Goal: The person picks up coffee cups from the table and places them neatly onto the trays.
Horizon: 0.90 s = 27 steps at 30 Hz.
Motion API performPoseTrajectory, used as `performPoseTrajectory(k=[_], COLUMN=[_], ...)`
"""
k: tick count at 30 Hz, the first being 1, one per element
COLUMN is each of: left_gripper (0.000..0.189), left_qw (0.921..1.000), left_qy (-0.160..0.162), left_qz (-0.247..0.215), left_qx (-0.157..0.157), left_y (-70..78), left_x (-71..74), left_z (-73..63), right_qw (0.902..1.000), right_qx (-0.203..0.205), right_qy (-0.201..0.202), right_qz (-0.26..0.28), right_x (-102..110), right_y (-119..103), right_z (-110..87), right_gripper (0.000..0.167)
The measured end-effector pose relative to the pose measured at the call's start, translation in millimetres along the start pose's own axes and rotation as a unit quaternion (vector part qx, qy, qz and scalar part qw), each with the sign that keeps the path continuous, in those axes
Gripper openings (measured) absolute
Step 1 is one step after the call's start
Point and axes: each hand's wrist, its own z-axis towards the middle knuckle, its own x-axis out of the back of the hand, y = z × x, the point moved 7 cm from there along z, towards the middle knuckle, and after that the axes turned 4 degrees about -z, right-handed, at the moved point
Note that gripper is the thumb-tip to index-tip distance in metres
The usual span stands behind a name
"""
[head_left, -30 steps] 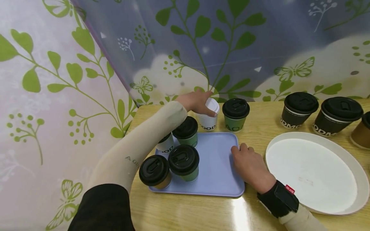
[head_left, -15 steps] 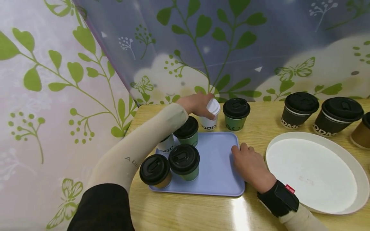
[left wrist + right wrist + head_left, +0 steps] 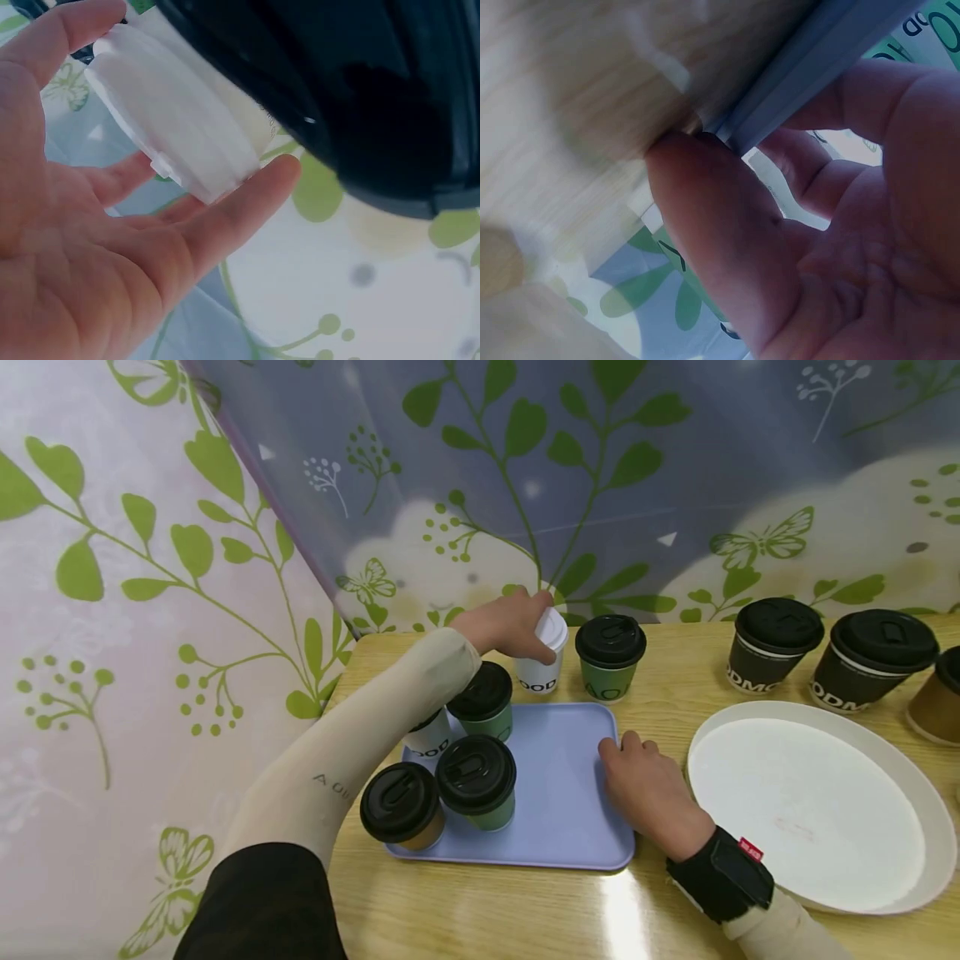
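Observation:
My left hand reaches over the tray's far side and holds a white paper cup by its white lid. In the left wrist view the thumb and fingers spread around that lid. My right hand pinches the right edge of a lavender tray; in the right wrist view its thumb lies against the tray rim. On the tray's left half stand two green cups, a brown cup and a white cup, all black-lidded.
Right of the held cup stands a green cup with a black lid. A round white tray lies to the right, with two black cups and a brown cup behind it. A patterned cloth hangs behind the table.
The white cup in my left hand has shifted slightly and now shows its base a little higher in the head view. My right hand stays on the tray edge.

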Motion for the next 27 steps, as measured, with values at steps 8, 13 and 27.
performPoseTrajectory(k=[8, 13, 27], left_gripper=[0.075, 0.079, 0.077], left_qw=[0.9997, 0.9993, 0.9987], left_qy=[0.017, 0.028, 0.033], left_qz=[-0.004, 0.009, 0.002], left_qx=[-0.017, -0.024, -0.038], left_y=[8.7, 16.6, 24.1], left_x=[3.9, 3.6, 4.1], left_z=[-15.5, -24.8, -37.7], right_qw=[1.0000, 1.0000, 1.0000], right_qx=[0.001, 0.000, -0.002], right_qy=[0.003, -0.005, -0.007], right_qz=[0.001, 0.001, -0.001], right_x=[0.9, 0.8, -0.2], right_y=[-1.1, -1.4, -0.4], right_z=[0.1, 1.0, 0.8], right_gripper=[0.007, 0.007, 0.007])
